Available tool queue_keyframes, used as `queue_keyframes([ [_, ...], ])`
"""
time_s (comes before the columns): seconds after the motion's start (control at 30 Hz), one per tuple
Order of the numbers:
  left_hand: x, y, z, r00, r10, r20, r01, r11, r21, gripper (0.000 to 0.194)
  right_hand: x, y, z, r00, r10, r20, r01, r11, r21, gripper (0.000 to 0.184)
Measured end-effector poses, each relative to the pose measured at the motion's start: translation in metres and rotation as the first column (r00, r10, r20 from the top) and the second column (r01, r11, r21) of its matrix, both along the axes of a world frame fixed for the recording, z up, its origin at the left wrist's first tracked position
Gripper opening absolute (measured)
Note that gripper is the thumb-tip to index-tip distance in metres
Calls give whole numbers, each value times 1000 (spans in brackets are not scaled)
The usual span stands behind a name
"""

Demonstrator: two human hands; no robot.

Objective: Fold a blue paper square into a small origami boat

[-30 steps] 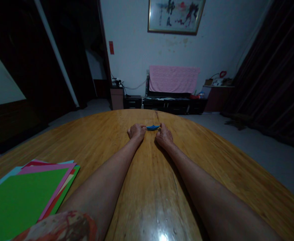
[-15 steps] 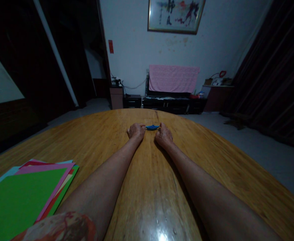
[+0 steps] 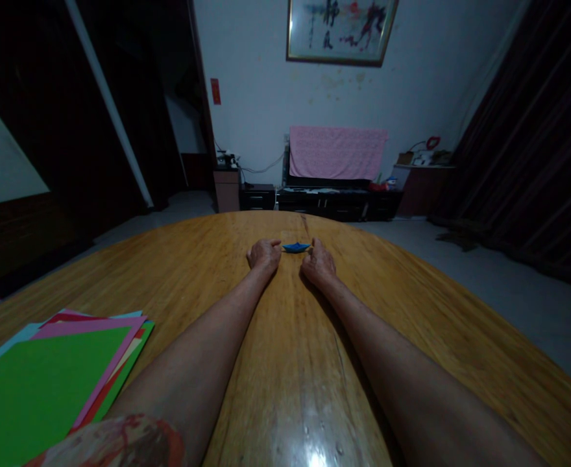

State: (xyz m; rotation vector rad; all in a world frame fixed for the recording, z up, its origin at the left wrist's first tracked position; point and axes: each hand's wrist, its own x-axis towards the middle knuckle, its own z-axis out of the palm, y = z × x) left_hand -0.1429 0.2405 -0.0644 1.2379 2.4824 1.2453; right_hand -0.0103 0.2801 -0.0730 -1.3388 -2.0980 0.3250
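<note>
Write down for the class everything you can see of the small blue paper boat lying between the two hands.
The small blue paper boat looks like folded, creased paper, with pointed ends and a shallow raised middle; its folds are too small and dim to make out. It sits upright, lengthwise across the view, on the wooden table top, towards the far edge. The left hand and right hand lie at either end, close to its tips; whether they touch it cannot be told.
</note>
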Motion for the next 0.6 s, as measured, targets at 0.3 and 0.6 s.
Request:
queue_keyframes([
  [0.3,-18,-18,12,999,11,48,-15,997,71,37,3,-11,15,996,-4,-89,8,999,47,56],
  [0.6,-5,-92,48,999,19,-33,-18,999,38,33,-13,-67,56,989,132,-73,-127,989,71,52],
])
